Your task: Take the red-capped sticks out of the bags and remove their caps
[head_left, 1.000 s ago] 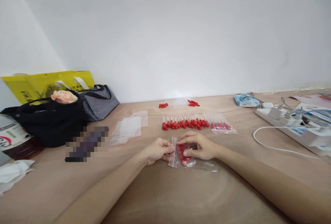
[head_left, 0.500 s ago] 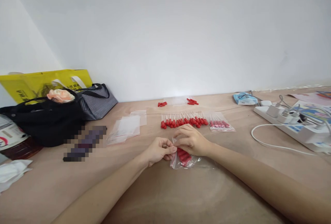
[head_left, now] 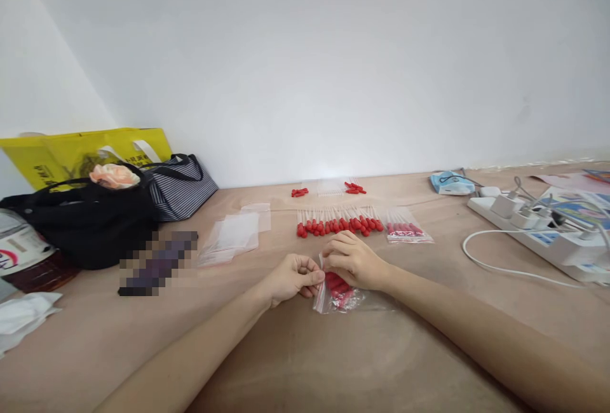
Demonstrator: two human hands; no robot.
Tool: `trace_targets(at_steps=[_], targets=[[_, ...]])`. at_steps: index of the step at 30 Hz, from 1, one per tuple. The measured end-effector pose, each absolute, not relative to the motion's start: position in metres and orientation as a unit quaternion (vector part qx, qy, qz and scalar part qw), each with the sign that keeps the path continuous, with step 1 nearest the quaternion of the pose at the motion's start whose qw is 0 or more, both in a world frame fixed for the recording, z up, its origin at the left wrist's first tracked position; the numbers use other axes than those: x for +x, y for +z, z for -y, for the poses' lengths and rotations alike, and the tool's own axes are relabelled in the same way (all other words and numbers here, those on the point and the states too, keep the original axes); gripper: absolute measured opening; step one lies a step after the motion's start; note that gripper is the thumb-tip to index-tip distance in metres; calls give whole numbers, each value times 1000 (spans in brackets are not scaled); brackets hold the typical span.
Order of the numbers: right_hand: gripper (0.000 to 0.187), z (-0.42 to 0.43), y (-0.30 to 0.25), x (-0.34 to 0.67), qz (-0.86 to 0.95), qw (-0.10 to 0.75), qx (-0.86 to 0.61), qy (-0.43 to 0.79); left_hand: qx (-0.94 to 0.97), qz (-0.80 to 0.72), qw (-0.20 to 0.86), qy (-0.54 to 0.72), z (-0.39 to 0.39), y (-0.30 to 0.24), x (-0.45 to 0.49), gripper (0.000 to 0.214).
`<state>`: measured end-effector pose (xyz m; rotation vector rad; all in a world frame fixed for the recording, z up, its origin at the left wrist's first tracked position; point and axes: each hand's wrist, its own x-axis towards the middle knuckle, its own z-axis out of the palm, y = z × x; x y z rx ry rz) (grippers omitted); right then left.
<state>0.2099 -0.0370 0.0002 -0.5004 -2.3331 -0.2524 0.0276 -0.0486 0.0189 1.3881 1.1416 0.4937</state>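
Note:
A small clear zip bag (head_left: 339,292) holding several red-tipped sticks lies on the tan table (head_left: 305,362) in front of me. My left hand (head_left: 291,278) pinches the bag's left edge near its top, fingers closed. My right hand (head_left: 351,260) is curled over the bag's top edge, fingertips pressed on it right beside the left thumb. Behind the hands lies a row of red-tipped sticks (head_left: 336,221), and next to it a filled bag (head_left: 405,229).
Empty clear bags (head_left: 233,235) lie to the left. A black bag (head_left: 81,222), a striped bag (head_left: 178,190) and a yellow bag (head_left: 81,152) stand at far left. A power strip (head_left: 538,229) with a white cable (head_left: 505,267) sits at right, a blue mask (head_left: 450,182) behind. Loose red pieces (head_left: 300,192) lie by the wall.
My right hand slid left from the bag's middle to its top edge, meeting the left hand. The bag has bunched up slightly under both hands.

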Motion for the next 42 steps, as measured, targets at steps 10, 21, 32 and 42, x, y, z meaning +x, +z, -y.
trace_targets(at_steps=[10,21,32,42], targets=[[21,36,-1,214,910,340,-199,-132,820,-402,286,289,50,7,11,14],[21,34,-3,214,911,332,-206,-132,907,-38,-206,364,40,11,12,12],[12,43,5,212,937,276,-214,-17,905,-53,-201,370,35,7,12,9],[14,44,2,205,934,282,-218,-14,906,-66,-206,363,36,7,10,9]])
